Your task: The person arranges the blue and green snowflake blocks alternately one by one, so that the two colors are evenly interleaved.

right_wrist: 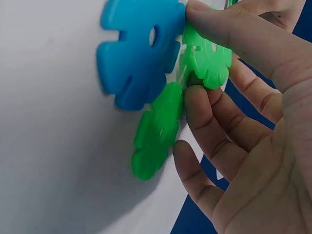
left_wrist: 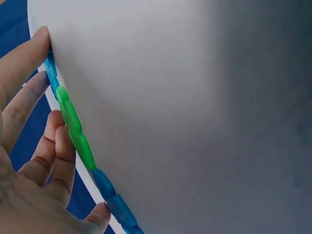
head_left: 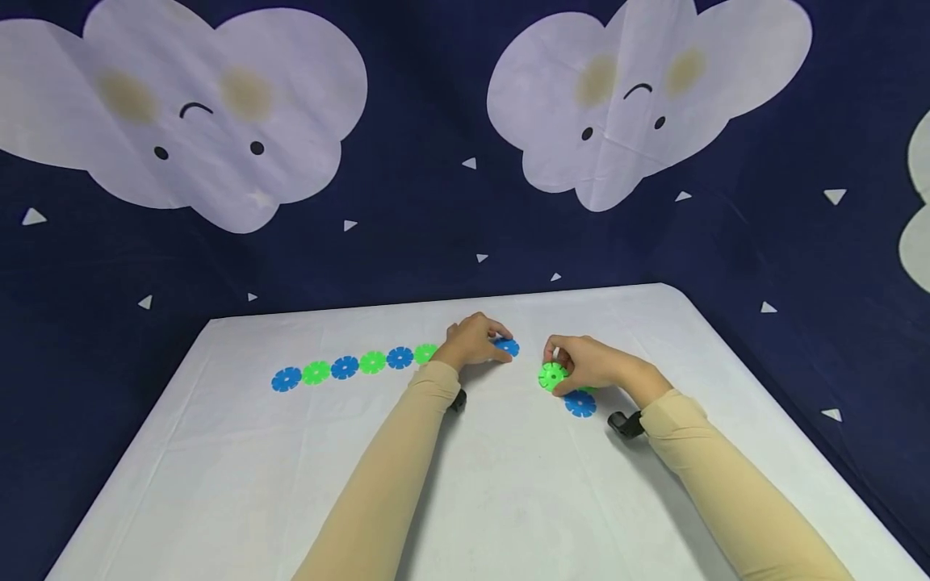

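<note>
A row of alternating blue and green notched plastic snowflake discs lies on the white table. At its right end, my left hand holds a blue snowflake disc between thumb and index finger; the other fingers rest along the row and hide part of it. My right hand pinches a green snowflake disc between thumb and fingers, tilted up and apart from the row. Beneath this hand are a loose blue disc and another green disc, mostly hidden in the head view.
The white table ends at a dark blue backdrop printed with clouds and triangles. A black wrist mount sits under the right wrist, and another by the left.
</note>
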`<state>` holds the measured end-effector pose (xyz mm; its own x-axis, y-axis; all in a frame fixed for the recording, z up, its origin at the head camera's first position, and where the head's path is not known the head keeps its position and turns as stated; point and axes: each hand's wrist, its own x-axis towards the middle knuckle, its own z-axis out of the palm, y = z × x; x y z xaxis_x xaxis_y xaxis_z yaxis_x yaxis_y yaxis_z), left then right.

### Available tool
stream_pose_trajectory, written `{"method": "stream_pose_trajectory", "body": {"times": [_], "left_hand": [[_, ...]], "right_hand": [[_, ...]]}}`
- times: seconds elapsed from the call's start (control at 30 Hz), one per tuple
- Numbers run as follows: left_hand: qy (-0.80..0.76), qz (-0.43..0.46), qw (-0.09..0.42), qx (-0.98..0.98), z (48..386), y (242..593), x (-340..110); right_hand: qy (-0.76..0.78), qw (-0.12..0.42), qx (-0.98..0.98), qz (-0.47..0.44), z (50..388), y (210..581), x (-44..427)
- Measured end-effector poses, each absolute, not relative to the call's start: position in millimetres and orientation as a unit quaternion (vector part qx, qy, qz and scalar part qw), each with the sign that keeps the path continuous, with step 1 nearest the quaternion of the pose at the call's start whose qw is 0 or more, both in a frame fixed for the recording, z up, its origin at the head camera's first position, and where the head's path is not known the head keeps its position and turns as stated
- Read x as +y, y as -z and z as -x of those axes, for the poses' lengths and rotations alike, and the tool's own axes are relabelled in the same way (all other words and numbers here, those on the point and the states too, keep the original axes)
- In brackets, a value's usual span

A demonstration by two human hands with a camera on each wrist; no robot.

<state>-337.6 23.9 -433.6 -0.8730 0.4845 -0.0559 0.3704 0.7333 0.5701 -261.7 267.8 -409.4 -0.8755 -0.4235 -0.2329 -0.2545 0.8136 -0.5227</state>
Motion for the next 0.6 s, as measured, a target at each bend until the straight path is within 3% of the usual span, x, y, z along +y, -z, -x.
{"method": "stream_pose_trajectory", "body": {"times": [0.6], "left_hand": [[-0.294,-0.223,0.108,0.923,337.3,434.1,24.1]], "right_hand": [[0.210,0.166,0.944,0.193,264.3,404.4,267.8]]}}
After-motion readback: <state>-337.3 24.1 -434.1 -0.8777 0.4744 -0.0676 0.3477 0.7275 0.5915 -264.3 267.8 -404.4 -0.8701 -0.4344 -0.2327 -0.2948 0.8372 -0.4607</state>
